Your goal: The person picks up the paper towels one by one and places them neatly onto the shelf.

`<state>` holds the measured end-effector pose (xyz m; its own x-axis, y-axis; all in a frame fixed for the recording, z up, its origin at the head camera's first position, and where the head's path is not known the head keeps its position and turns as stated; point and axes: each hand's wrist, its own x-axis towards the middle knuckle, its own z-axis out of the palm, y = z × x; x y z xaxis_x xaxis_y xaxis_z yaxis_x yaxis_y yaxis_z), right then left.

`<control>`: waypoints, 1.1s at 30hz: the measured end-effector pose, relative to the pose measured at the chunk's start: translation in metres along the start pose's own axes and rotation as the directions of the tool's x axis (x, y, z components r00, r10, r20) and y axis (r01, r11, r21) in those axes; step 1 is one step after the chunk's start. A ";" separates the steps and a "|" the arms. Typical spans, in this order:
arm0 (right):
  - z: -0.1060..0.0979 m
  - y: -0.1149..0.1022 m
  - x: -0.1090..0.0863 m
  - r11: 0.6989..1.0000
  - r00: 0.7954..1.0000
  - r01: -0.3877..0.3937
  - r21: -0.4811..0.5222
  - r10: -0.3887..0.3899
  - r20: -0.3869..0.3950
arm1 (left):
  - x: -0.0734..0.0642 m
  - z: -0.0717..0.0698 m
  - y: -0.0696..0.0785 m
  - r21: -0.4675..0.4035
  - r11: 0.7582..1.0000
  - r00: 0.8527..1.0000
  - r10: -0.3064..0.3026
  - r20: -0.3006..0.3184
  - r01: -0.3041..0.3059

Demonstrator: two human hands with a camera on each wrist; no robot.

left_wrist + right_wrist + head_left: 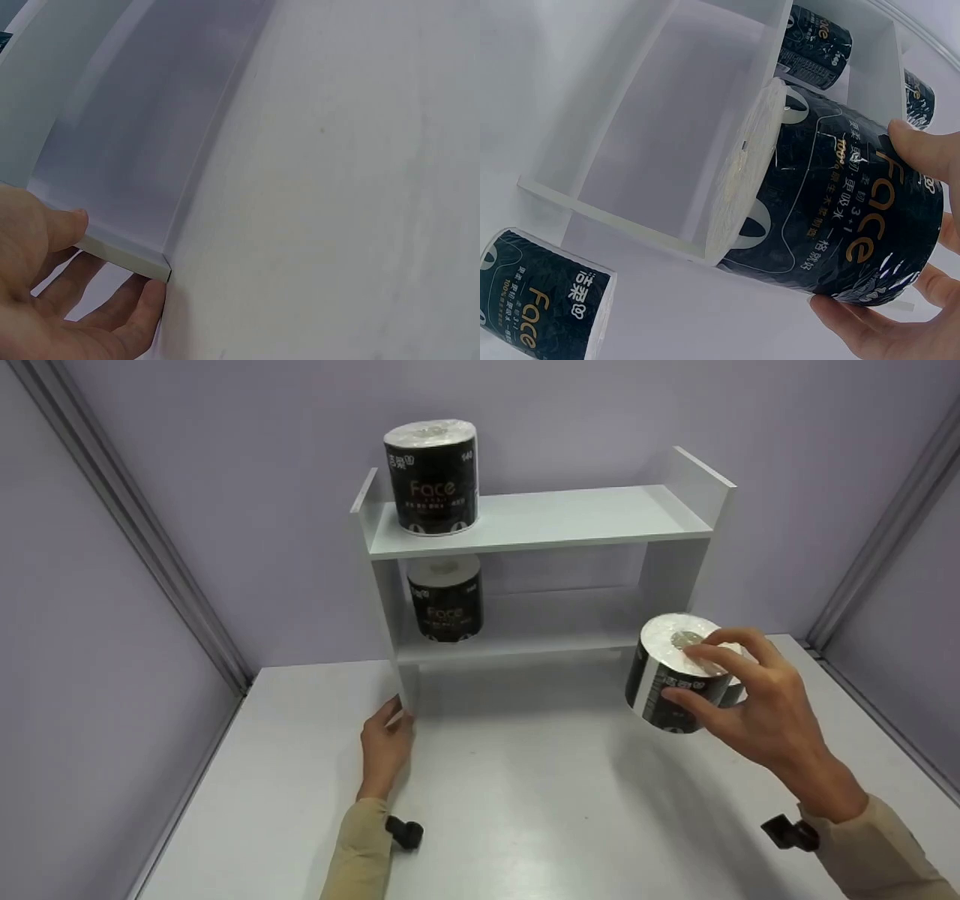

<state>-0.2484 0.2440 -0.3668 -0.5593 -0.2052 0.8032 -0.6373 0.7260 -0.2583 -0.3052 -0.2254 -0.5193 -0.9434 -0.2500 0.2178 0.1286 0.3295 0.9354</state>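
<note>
My right hand (772, 709) grips a toilet roll (832, 202) in black printed wrap with white ends, thumb on its side and fingers at its upper end. The roll is held above the table, just in front of the right end of a white two-tier shelf (585, 515). Low on the shelf's left side panel (124, 257), my left hand (386, 746) pinches the front edge between thumb and fingers. One matching roll (433, 487) stands at the left of the upper board, and another roll (448, 611) stands below it on the lower board.
A further wrapped roll (540, 296) stands beside the shelf's right side, mostly hidden behind the held roll in the head view. White table (510, 810) surface extends in front of the shelf. Pale walls (247, 510) enclose the back and sides.
</note>
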 end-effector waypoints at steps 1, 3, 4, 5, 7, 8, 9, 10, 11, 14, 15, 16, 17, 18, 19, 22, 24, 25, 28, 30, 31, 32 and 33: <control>0.000 0.000 0.000 1.000 1.000 0.001 0.001 -0.001 -0.001 | 0.000 0.000 0.000 -0.002 1.000 1.000 -0.002 0.001 0.002; 0.001 -0.001 0.001 1.000 1.000 0.002 0.001 -0.002 -0.001 | 0.000 -0.001 0.000 -0.008 1.000 1.000 -0.005 0.004 0.005; 0.001 -0.001 0.001 1.000 1.000 0.002 -0.001 -0.002 -0.001 | 0.000 -0.001 0.000 -0.010 1.000 1.000 -0.005 0.005 0.005; 0.002 -0.001 0.002 1.000 1.000 0.004 0.000 -0.004 0.000 | 0.000 -0.001 0.000 -0.008 1.000 1.000 -0.004 0.007 0.005; 0.002 -0.002 0.003 1.000 1.000 0.003 0.004 -0.003 -0.001 | 0.001 -0.001 0.000 0.002 1.000 1.000 0.002 0.005 -0.002; 0.003 -0.002 0.003 1.000 1.000 0.003 0.006 -0.003 -0.001 | 0.001 -0.001 0.000 0.007 1.000 1.000 0.005 0.003 -0.005; 0.003 -0.003 0.004 1.000 1.000 0.002 0.009 -0.002 -0.001 | 0.001 -0.001 0.000 0.012 1.000 1.000 0.010 0.001 -0.010; 0.003 -0.003 0.004 1.000 1.000 -0.001 0.012 0.001 -0.001 | 0.001 -0.001 0.000 0.016 1.000 1.000 0.013 0.000 -0.013; 0.004 -0.004 0.005 1.000 1.000 -0.003 0.015 0.003 -0.001 | 0.001 -0.001 0.000 0.021 1.000 1.000 0.021 -0.002 -0.021; 0.004 -0.005 0.006 1.000 1.000 -0.006 0.020 0.006 0.001 | 0.001 0.000 0.000 0.016 0.999 0.999 0.033 -0.007 -0.033; 0.005 -0.005 0.007 1.000 1.000 -0.002 0.022 0.002 -0.002 | 0.000 0.000 0.000 0.015 0.999 0.999 0.036 -0.008 -0.036; 0.005 -0.005 0.007 1.000 1.000 0.001 0.025 -0.001 -0.004 | 0.000 0.000 0.000 0.014 0.999 0.999 0.040 -0.009 -0.040; 0.005 -0.005 0.008 1.000 1.000 0.004 0.030 -0.004 -0.005 | 0.001 0.001 -0.001 0.012 0.999 0.999 0.041 -0.011 -0.041; 0.006 -0.006 0.008 0.999 1.000 0.006 0.034 -0.006 -0.009 | 0.001 0.001 -0.001 0.010 0.999 0.999 0.036 -0.012 -0.035; 0.006 -0.006 0.009 0.999 1.000 0.007 0.035 -0.007 -0.012 | 0.001 0.001 -0.001 0.011 0.999 0.999 0.037 -0.013 -0.037; 0.007 -0.007 0.010 0.999 1.000 0.001 0.037 -0.001 -0.009 | 0.001 0.001 -0.001 0.011 1.000 1.000 0.021 -0.014 -0.021; 0.008 -0.008 0.011 0.999 1.000 -0.004 0.037 0.005 -0.004 | 0.001 0.001 -0.001 0.011 1.000 1.000 0.013 -0.012 -0.013; 0.008 -0.008 0.012 0.999 1.000 -0.006 0.036 0.006 -0.001 | 0.001 0.000 -0.001 0.012 1.000 1.000 0.012 -0.010 -0.012; 0.009 -0.009 0.015 0.999 1.000 -0.010 0.041 0.010 0.000 | 0.002 0.000 -0.001 0.005 1.000 1.000 0.005 -0.008 -0.005; 0.009 -0.009 0.017 0.999 1.000 -0.011 0.041 0.011 0.000 | 0.002 0.000 -0.001 0.000 1.000 1.000 0.005 -0.007 -0.005; 0.010 -0.009 0.018 0.999 1.000 -0.010 0.038 0.011 -0.001 | 0.002 0.000 -0.001 0.001 1.000 1.000 0.004 -0.006 -0.004; 0.010 -0.009 0.019 0.999 1.000 -0.009 0.037 0.009 -0.003 | 0.001 0.000 -0.001 0.001 1.000 1.000 0.002 -0.006 -0.002; 0.010 -0.010 0.020 0.999 1.000 -0.008 0.037 0.009 -0.004 | 0.001 0.000 -0.001 0.002 1.000 1.000 0.001 -0.007 -0.001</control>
<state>-0.2587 0.2263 -0.3537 -0.5627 -0.1966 0.8029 -0.6516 0.7032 -0.2846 -0.3068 -0.2255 -0.5197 -0.9412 -0.2555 0.2209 0.1293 0.3317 0.9345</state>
